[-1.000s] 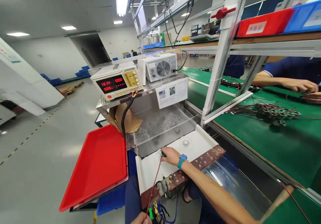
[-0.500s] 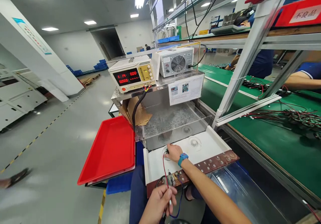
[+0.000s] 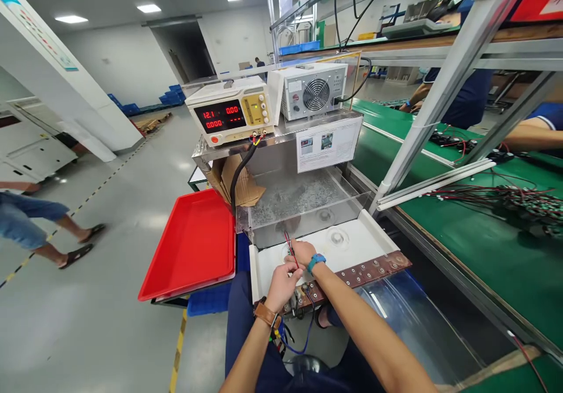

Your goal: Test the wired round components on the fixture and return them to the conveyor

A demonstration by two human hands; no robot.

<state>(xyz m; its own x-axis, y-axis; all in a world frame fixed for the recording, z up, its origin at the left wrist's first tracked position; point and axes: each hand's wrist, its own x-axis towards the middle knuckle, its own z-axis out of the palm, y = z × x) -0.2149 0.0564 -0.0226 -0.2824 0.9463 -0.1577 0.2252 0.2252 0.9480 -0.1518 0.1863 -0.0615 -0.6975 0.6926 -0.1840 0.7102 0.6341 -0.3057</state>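
My left hand, with a brown strap at the wrist, is pinched on a thin red wire over the white tray. My right hand, with a blue watch at the wrist, is closed right beside it on the same wire's end, which carries a small dark part I cannot make out. Both hands meet above the tray's near left part. A brown copper-coloured strip with round contacts runs along the tray's near edge, with a cluster of wires at its left end.
A power supply with red digits and a fan-fronted box stand on a metal shelf above a clear bin. A red tray lies left. A green bench with wire bundles runs right, co-workers' arms beyond. A person walks at far left.
My left hand rose from the lower edge to meet my right hand at the wire over the tray. The view swung left and a walking person came into sight.
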